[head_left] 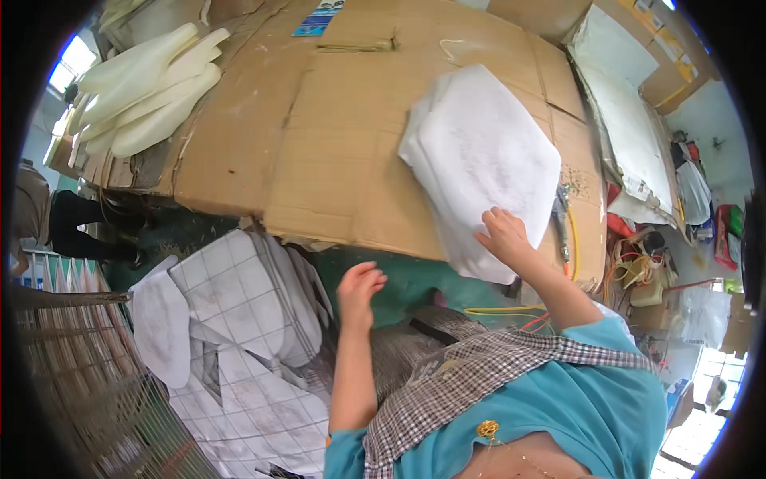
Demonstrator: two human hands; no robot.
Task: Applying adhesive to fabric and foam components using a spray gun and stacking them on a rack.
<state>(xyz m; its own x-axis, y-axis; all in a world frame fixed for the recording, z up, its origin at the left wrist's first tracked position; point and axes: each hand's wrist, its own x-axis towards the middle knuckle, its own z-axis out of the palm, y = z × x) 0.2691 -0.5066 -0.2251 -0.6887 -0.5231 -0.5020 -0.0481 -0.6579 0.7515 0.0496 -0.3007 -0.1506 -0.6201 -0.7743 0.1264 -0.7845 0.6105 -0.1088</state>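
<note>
A stack of white, cut soft-looking sheets (487,144) with grey smudges lies on the cardboard-covered table, its near end hanging past the front edge. My right hand (507,237) rests on the near part of that stack, thumb apart from the fingers. My left hand (361,291) is in the air just off the table's front edge, loosely bent and holding nothing. Below and left of it, more white cut pieces (231,295) with grey grid lines are heaped in a pile.
Flat cardboard (335,152) covers the table. Cream-coloured shaped pieces (152,88) are piled at the far left. An air-gun-like tool (562,215) with a yellow hose lies right of the stack. Wire racks (96,375) stand lower left, and another person (72,219) is at the left.
</note>
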